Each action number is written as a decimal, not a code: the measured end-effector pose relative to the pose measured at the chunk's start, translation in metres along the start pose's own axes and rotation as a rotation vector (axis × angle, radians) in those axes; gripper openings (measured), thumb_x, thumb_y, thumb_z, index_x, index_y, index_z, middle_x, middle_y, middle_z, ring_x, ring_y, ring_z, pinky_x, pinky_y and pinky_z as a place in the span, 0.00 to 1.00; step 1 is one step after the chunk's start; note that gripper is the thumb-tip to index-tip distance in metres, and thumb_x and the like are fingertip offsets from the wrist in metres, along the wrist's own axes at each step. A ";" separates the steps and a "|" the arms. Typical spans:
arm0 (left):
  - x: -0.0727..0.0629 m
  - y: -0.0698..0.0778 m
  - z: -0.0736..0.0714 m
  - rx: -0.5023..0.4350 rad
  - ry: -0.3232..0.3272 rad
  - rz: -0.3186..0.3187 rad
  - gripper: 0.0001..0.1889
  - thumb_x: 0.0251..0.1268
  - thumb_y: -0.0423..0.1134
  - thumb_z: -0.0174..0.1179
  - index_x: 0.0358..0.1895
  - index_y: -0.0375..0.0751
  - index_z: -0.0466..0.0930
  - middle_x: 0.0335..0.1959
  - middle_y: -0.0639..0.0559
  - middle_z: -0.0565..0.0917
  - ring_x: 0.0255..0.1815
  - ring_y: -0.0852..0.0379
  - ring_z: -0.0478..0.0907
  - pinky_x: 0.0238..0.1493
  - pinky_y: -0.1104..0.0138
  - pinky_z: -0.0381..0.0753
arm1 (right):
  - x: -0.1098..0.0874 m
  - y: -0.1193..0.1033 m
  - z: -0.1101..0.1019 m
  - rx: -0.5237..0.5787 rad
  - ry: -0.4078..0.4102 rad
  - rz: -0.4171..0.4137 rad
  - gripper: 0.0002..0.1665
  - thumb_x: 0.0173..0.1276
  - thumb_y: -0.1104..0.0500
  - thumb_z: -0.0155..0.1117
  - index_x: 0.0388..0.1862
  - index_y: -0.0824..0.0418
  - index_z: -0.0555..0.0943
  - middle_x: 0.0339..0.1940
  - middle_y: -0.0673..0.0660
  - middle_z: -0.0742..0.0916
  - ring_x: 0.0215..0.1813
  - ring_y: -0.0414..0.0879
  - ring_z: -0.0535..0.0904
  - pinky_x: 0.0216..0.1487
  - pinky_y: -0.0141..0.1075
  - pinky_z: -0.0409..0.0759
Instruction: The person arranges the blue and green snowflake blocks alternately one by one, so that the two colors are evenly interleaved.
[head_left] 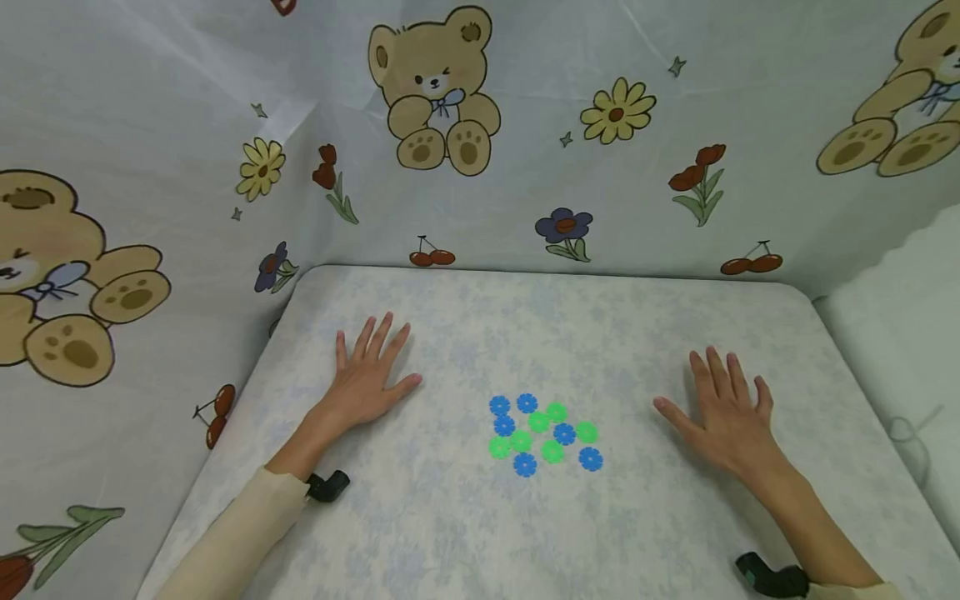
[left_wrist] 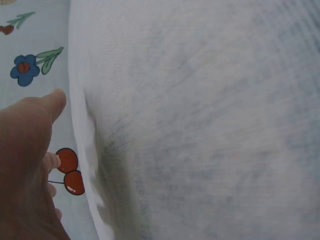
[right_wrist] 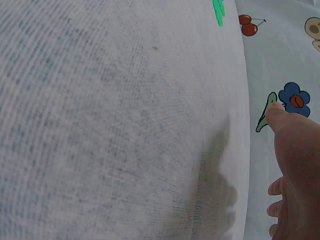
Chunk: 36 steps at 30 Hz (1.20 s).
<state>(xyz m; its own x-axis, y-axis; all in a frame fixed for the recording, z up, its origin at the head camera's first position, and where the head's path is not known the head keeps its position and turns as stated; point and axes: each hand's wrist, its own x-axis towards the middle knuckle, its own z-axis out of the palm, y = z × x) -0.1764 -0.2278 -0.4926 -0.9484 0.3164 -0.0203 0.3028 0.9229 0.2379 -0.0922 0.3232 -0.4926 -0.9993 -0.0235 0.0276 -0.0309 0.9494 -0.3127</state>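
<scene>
Small notched plastic discs, several blue [head_left: 525,464] and several green [head_left: 552,452], lie loosely grouped at the middle of the table in the head view. To their left, my left hand [head_left: 363,387] is palm down over the table, fingers spread and holding nothing. On the other side, my right hand [head_left: 727,425] has its fingers extended and thumb out toward the discs, also with nothing in it. The left wrist view shows the left thumb [left_wrist: 57,102] out over the cloth. A sliver of green disc [right_wrist: 218,12] appears at the top of the right wrist view, beyond the right hand [right_wrist: 300,160].
A pale, faintly patterned cloth covers the table [head_left: 450,533]. Behind it and along the left hangs a curtain [head_left: 517,192] printed with bears, flowers and cherries. White material [head_left: 900,333] borders the right edge. Dark wrist cameras sit by the left cuff [head_left: 328,487] and right cuff [head_left: 772,577].
</scene>
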 end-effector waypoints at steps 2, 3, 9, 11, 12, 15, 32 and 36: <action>0.001 -0.001 0.001 0.001 0.002 0.002 0.48 0.79 0.70 0.54 0.91 0.59 0.41 0.93 0.47 0.35 0.93 0.35 0.32 0.80 0.25 0.21 | 0.000 0.000 0.000 0.006 -0.001 -0.002 0.63 0.77 0.26 0.56 0.91 0.64 0.45 0.90 0.73 0.49 0.91 0.72 0.35 0.78 0.79 0.32; 0.001 -0.001 0.001 0.000 -0.001 0.001 0.48 0.79 0.70 0.54 0.91 0.59 0.40 0.93 0.47 0.34 0.93 0.35 0.32 0.80 0.25 0.21 | 0.000 0.000 0.000 0.008 -0.002 -0.002 0.63 0.77 0.26 0.56 0.91 0.63 0.45 0.90 0.73 0.49 0.91 0.72 0.35 0.78 0.79 0.32; 0.002 0.000 0.000 -0.006 -0.016 0.011 0.47 0.80 0.68 0.53 0.91 0.59 0.40 0.93 0.49 0.33 0.93 0.35 0.31 0.80 0.25 0.21 | 0.001 -0.005 -0.002 0.014 -0.013 -0.007 0.63 0.77 0.26 0.56 0.91 0.64 0.45 0.90 0.73 0.50 0.91 0.73 0.36 0.78 0.79 0.34; 0.002 0.002 0.000 -0.009 -0.008 0.020 0.46 0.81 0.66 0.54 0.91 0.57 0.42 0.93 0.47 0.34 0.93 0.34 0.32 0.80 0.25 0.22 | 0.002 -0.007 -0.001 0.017 -0.014 -0.017 0.62 0.78 0.27 0.56 0.91 0.64 0.46 0.90 0.73 0.51 0.91 0.73 0.37 0.78 0.79 0.34; 0.002 0.003 0.000 -0.016 0.000 0.027 0.46 0.81 0.65 0.56 0.91 0.57 0.44 0.93 0.46 0.35 0.93 0.33 0.33 0.80 0.24 0.23 | 0.003 -0.008 -0.001 0.018 -0.013 -0.022 0.62 0.78 0.27 0.57 0.91 0.64 0.46 0.90 0.73 0.51 0.91 0.72 0.38 0.78 0.79 0.35; 0.003 0.008 0.000 -0.032 0.030 0.056 0.43 0.81 0.61 0.58 0.90 0.56 0.49 0.92 0.44 0.43 0.92 0.34 0.38 0.80 0.24 0.25 | 0.004 -0.012 0.002 0.025 -0.015 -0.045 0.60 0.79 0.29 0.56 0.91 0.63 0.47 0.90 0.73 0.53 0.91 0.72 0.39 0.78 0.79 0.37; 0.015 0.084 0.010 -0.180 0.057 0.325 0.17 0.78 0.51 0.67 0.64 0.56 0.86 0.57 0.55 0.87 0.64 0.48 0.79 0.81 0.37 0.57 | 0.020 -0.071 0.019 0.182 -0.093 -0.230 0.37 0.76 0.41 0.70 0.75 0.58 0.76 0.75 0.65 0.79 0.80 0.69 0.64 0.72 0.72 0.54; 0.021 0.094 0.018 -0.217 0.009 0.384 0.14 0.78 0.51 0.67 0.61 0.58 0.87 0.51 0.60 0.87 0.60 0.53 0.81 0.78 0.42 0.63 | 0.026 -0.088 0.026 0.211 -0.096 -0.285 0.29 0.74 0.42 0.73 0.67 0.55 0.83 0.68 0.61 0.84 0.73 0.64 0.71 0.70 0.68 0.59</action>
<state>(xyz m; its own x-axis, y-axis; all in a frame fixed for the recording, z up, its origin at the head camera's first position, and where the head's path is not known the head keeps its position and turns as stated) -0.1663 -0.1305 -0.4883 -0.7718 0.6248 0.1179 0.6079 0.6706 0.4251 -0.1156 0.2305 -0.4890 -0.9470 -0.3165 0.0557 -0.3015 0.8152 -0.4944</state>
